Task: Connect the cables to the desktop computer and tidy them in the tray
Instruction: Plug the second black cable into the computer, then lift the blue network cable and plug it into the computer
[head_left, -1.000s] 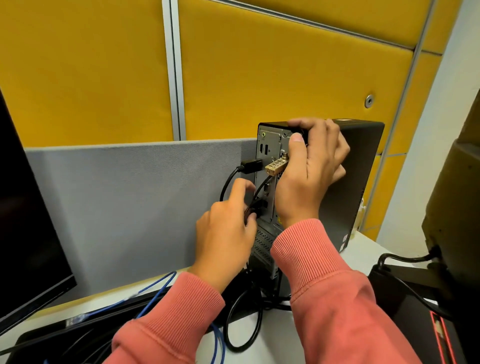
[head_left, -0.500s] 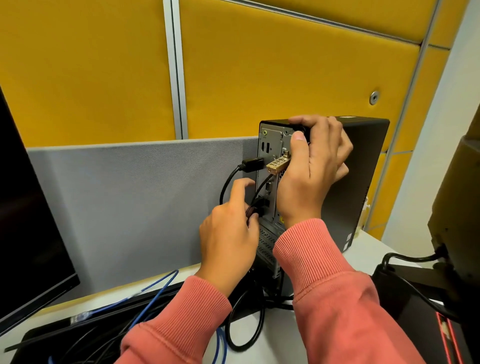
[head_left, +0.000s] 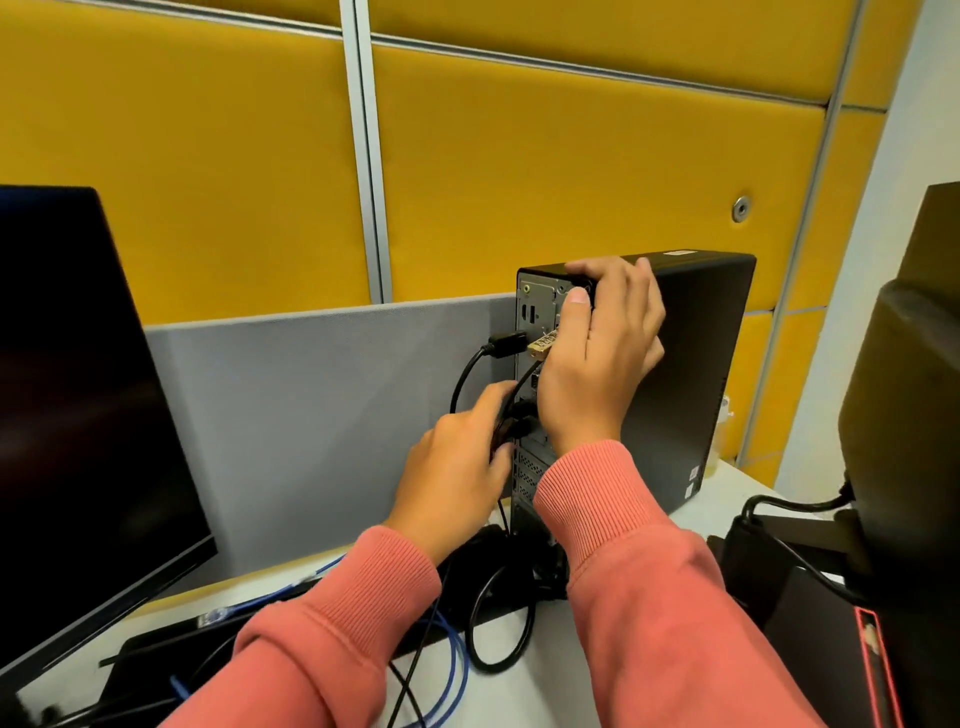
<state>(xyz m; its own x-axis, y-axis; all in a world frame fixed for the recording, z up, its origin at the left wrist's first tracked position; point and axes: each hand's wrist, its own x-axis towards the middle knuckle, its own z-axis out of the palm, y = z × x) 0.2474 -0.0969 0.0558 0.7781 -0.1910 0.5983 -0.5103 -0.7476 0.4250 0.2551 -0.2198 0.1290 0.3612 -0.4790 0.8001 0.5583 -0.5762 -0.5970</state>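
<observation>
A black desktop computer (head_left: 691, 374) stands upright on the white desk, its rear panel facing me. My right hand (head_left: 602, 353) grips the top rear corner of its case, thumb on the panel edge. My left hand (head_left: 457, 467) pinches a black cable plug (head_left: 522, 415) at a port midway down the panel. Higher up, another black plug (head_left: 506, 344) sits in the panel beside a brass combination lock (head_left: 543, 345). A black tray (head_left: 156, 654) lies at the lower left with black cables and a blue cable (head_left: 452, 670) over it.
A dark monitor (head_left: 88, 415) stands at the left. A grey partition (head_left: 311, 415) with yellow wall panels above runs behind the desk. A second dark monitor on a black arm (head_left: 914, 415) fills the right side. A loop of black cable (head_left: 504, 618) lies below the computer.
The view has shifted so the computer and both hands sit further right and lower. My left hand has moved slightly at the plug; my right hand keeps its grip on the case.
</observation>
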